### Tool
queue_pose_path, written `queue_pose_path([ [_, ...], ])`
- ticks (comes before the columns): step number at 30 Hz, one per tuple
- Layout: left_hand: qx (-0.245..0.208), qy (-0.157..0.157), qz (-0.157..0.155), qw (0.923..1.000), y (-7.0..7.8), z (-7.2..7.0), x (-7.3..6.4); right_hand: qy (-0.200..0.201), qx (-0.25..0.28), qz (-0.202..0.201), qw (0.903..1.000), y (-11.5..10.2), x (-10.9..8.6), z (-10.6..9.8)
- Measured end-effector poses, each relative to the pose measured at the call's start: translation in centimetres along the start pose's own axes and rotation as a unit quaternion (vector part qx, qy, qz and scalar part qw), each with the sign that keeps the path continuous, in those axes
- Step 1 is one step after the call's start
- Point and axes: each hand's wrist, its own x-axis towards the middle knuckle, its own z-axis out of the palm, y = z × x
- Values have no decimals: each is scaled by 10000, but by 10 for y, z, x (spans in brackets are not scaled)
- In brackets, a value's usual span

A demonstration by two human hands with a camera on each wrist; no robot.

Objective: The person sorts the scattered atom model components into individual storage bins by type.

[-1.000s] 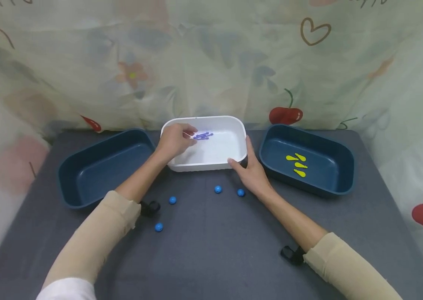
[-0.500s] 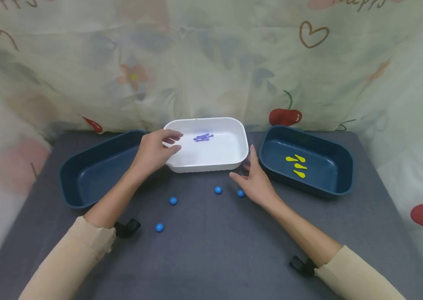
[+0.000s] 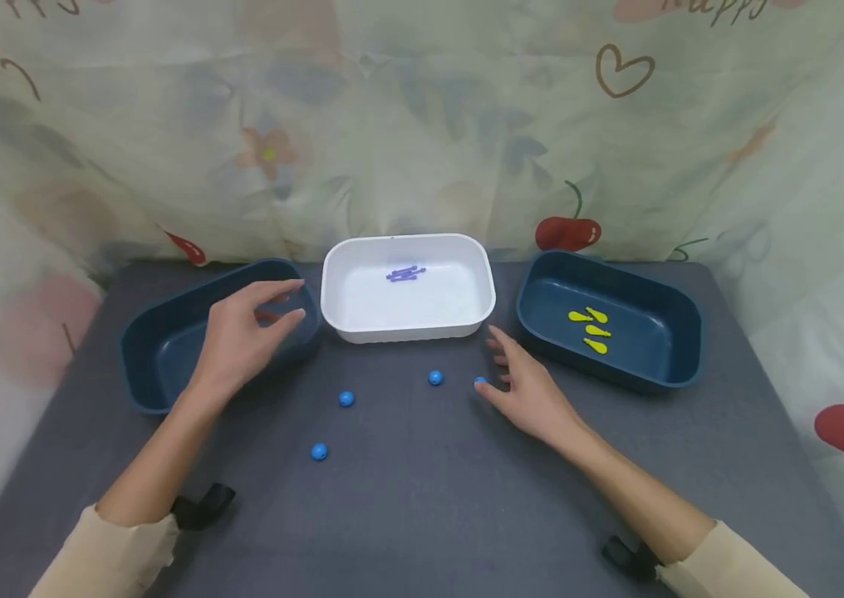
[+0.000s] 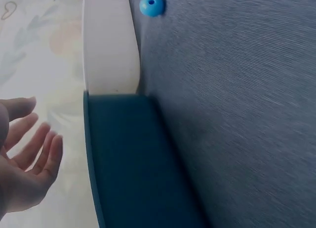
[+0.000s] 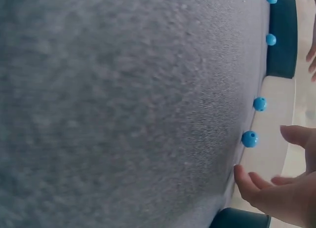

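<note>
The left hand (image 3: 242, 339), fingers parted and holding nothing, is above the left bin (image 3: 177, 355); right of its fingertips sits the tray (image 3: 407, 311). The right hand's (image 3: 534, 397) fingers are released and spread, a bead (image 5: 250, 139) just off their tips, the right bin (image 3: 646, 336) beside them.

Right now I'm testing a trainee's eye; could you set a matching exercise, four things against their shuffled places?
1. purple sticks
2. yellow pieces
3. blue beads
4. white tray

A. between the two dark blue bins
B. loose on the grey cloth
C. inside the right dark blue bin
D. inside the white tray

Pairs: 1-D, 2-C, 3-B, 4-A
</note>
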Motion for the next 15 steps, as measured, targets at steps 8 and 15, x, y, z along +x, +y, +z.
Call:
queue_pose_path([
  [8, 309, 492, 62, 9983, -16, -23, -25, 190, -379, -315, 9986, 9, -3, 1],
  [15, 649, 882, -361, 9933, -37, -44, -57, 236, -495, -500, 9972, 14, -2, 6],
])
